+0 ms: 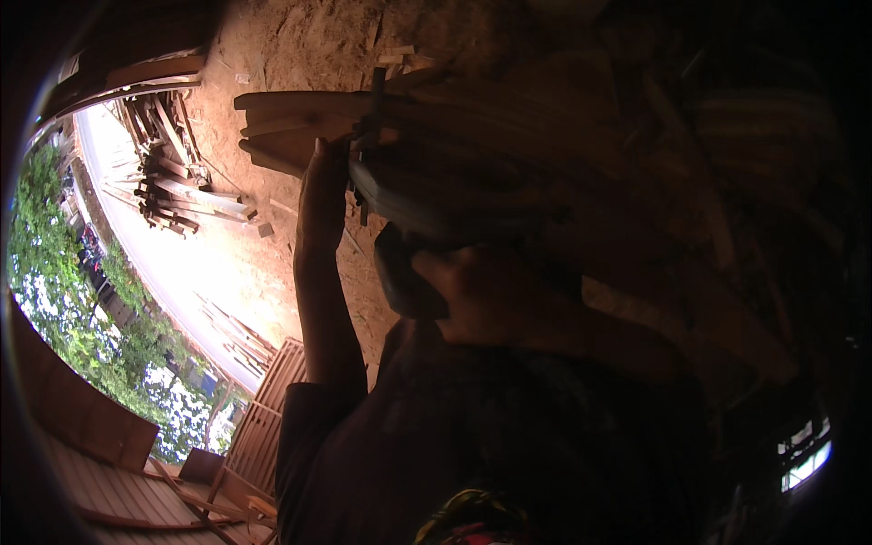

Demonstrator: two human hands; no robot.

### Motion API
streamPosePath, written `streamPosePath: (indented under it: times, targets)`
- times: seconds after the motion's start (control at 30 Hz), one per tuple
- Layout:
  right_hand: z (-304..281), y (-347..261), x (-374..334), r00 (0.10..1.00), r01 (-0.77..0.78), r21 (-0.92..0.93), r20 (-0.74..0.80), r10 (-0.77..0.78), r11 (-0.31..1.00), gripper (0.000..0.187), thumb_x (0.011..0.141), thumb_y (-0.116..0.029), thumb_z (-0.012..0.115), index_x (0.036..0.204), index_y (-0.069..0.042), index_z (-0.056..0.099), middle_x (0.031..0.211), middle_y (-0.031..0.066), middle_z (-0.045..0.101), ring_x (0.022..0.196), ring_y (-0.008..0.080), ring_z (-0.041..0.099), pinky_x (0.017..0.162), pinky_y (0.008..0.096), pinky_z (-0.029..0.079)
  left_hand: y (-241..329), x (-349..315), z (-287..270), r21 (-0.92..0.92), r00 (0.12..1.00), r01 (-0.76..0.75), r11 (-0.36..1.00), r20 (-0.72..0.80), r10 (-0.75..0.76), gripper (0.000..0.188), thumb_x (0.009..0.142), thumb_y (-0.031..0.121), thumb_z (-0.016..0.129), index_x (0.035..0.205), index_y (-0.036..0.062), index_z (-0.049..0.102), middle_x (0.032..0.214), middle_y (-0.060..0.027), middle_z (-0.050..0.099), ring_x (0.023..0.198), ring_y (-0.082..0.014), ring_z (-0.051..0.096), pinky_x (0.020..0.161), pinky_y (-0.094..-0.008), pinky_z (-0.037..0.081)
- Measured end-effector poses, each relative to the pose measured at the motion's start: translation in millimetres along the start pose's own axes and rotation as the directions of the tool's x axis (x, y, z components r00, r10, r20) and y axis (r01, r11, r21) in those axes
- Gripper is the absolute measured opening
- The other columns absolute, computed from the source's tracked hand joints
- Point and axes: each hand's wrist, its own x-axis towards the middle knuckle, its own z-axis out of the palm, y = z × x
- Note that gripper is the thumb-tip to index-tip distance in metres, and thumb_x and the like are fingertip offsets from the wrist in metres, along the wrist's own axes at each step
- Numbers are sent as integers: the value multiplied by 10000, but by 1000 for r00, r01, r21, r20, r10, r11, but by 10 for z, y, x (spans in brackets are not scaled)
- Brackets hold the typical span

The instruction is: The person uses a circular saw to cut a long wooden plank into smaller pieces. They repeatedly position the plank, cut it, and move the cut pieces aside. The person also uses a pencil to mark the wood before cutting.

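Observation:
A bundle of long pale wooden planks (300,123), bound by a dark strap (372,113), lies across the upper middle of the view, its right part lost in shadow. My left hand (322,186) reaches up from a dark-sleeved arm and grips the bundle's underside near the strap. My right hand (481,291) is in deep shadow below the bundle, beside a dark rounded object (398,272). Whether it holds that object or the planks is not visible.
Sandy dirt ground (300,45) lies beyond the bundle. A heap of timber offcuts (173,182) sits at the left beside a bright paved strip (182,263), with green trees (54,291) past it. A slatted wooden panel (263,418) and boards (118,490) are at lower left.

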Motion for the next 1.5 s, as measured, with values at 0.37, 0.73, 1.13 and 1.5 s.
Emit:
streamPosePath:
  times: [0.37,0.73,1.13,1.5]
  targets:
    - [54,15,113,1000,13,53,11,-14,999,378,759,-142,801,1062,14,637,899,236,772,859,396,787,804,506,642,-46,37,-138,120,999,-37,992,-21,40,716,1178,566,310,1507,-11,576,1382,-112,660,1306,-207,570,1160,-396,389]
    - [26,-23,230,1000,18,34,25,-19,999,380,758,-148,808,1059,12,640,853,235,768,822,388,790,780,501,646,29,83,-223,87,999,16,996,-47,-12,759,1155,616,352,1485,-22,597,1335,-114,688,1245,-198,603,1081,-366,438]
    - [10,-212,585,999,-10,41,39,8,999,428,781,-112,812,1161,21,665,878,254,759,841,400,788,764,505,643,197,182,-565,247,997,31,969,-81,-11,666,1208,477,232,1483,-15,587,1373,-126,673,1283,-185,617,1154,-346,454]
    - [140,-552,1514,983,115,-98,152,-100,989,565,738,-129,841,1264,-5,675,1034,209,768,964,389,767,833,496,621,398,362,-2064,206,977,-110,972,-156,144,527,1209,368,331,1550,14,523,1435,-144,652,1325,-222,608,1115,-364,499]
